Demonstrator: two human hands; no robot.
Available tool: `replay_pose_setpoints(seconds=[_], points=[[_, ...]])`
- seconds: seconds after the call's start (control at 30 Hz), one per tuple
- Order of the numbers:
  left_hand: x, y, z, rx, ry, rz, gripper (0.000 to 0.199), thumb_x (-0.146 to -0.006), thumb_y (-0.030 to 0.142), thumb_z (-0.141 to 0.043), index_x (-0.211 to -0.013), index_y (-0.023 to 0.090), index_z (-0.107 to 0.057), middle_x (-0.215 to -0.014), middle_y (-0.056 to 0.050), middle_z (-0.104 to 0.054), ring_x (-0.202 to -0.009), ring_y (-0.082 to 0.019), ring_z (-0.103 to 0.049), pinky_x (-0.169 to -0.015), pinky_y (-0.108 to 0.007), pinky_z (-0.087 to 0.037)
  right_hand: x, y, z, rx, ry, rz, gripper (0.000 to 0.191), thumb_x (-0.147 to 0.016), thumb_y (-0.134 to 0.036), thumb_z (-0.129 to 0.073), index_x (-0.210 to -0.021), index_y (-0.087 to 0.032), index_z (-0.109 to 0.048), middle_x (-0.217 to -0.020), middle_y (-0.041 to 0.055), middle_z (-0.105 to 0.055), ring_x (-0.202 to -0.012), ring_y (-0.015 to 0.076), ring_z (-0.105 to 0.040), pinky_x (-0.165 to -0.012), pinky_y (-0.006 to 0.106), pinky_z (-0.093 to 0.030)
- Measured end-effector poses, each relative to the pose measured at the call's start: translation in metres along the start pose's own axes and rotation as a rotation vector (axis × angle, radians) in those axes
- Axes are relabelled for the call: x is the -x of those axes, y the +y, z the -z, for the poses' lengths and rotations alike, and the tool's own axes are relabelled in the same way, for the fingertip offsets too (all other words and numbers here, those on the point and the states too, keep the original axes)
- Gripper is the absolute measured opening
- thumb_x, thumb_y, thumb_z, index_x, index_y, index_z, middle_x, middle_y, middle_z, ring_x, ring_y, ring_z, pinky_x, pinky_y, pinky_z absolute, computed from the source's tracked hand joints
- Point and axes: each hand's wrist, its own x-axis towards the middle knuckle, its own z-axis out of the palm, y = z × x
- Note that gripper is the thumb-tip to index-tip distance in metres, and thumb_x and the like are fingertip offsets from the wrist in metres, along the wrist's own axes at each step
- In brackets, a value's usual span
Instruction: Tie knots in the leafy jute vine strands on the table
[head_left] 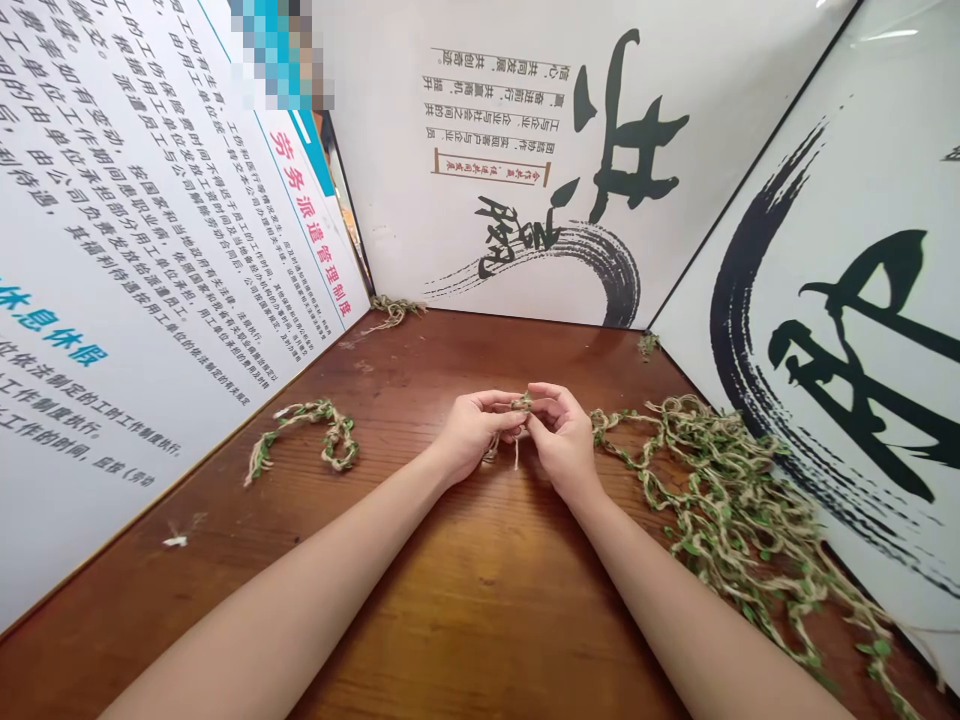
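My left hand (pixel 474 430) and my right hand (pixel 559 432) meet over the middle of the table. Between their fingertips is a leafy twine (pixel 523 403), brown cord with small green leaves, pinched by both hands. A loose end of it hangs below the fingers. The rest of the held piece is hidden behind my fingers. Just beyond my right hand, a large tangled pile of the same leafy twine (pixel 720 490) spreads along the right side. A shorter curled piece of leafy twine (pixel 339 440) lies apart on the left.
The brown wooden table (pixel 465 600) is enclosed by printed white panels at the left, back and right. A small bunch of twine (pixel 396 310) rests at the back left corner, and a green scrap (pixel 648 346) at the back right. A white scrap (pixel 175 541) lies on the left.
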Motion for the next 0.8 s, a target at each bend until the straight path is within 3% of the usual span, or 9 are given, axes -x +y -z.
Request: replay_pose_setpoints(seconds=[0.17, 0.3, 0.47, 0.63, 0.8], points=[[-0.003, -0.003, 0.002, -0.049, 0.161, -0.057, 0.029, -0.053, 0.024, -0.092, -0.074, 0.011, -0.078, -0.07, -0.006, -0.071, -0.057, -0.01, -0.058, -0.057, -0.025, -0.049, 0.005, -0.002, -0.002, 0.247, 0.031, 0.084, 0.035, -0.085, -0.024, -0.058, -0.12, -0.021, -0.058, -0.106, 0.0098, -0.074, -0.087, 0.0212, -0.073, -0.079, 0.036, -0.058], [-0.004, -0.001, 0.006, -0.048, 0.191, -0.064, 0.034, -0.054, 0.024, -0.094, -0.079, 0.01, -0.077, -0.074, -0.008, -0.073, -0.059, -0.012, -0.062, -0.058, -0.026, -0.052, 0.007, -0.006, -0.003, 0.539, 0.005, 0.133, 0.031, -0.084, -0.02, -0.057, -0.114, -0.021, -0.063, -0.091, 0.0061, -0.077, -0.081, 0.023, -0.073, -0.08, 0.039, -0.056], [-0.007, 0.001, 0.01, -0.064, 0.24, -0.07, 0.037, -0.052, 0.021, -0.095, -0.079, 0.011, -0.071, -0.071, -0.008, -0.074, -0.06, -0.016, -0.067, -0.057, -0.027, -0.055, 0.007, -0.005, -0.001, 0.498, -0.054, 0.176, 0.029, -0.084, -0.019, -0.058, -0.112, -0.02, -0.064, -0.09, 0.0056, -0.076, -0.083, 0.0231, -0.072, -0.082, 0.038, -0.056], [-0.008, 0.0, 0.014, -0.284, 0.204, -0.148, 0.031, -0.062, 0.033, -0.092, -0.081, 0.011, -0.079, -0.067, -0.007, -0.073, -0.052, -0.011, -0.059, -0.049, -0.023, -0.048, 0.005, -0.003, 0.001, 0.458, -0.002, 0.219, 0.02, -0.089, -0.021, -0.057, -0.105, -0.021, -0.069, -0.098, 0.0077, -0.077, -0.092, 0.0231, -0.072, -0.087, 0.038, -0.055], [-0.008, 0.001, 0.016, -0.283, 0.137, -0.172, 0.039, -0.058, 0.041, -0.093, -0.081, 0.013, -0.081, -0.076, -0.009, -0.077, -0.056, -0.012, -0.061, -0.053, -0.025, -0.052, 0.003, -0.002, 0.004, 0.408, 0.064, 0.147, 0.015, -0.091, -0.032, -0.063, -0.093, -0.021, -0.073, -0.091, 0.0066, -0.077, -0.085, 0.0223, -0.071, -0.084, 0.039, -0.055]])
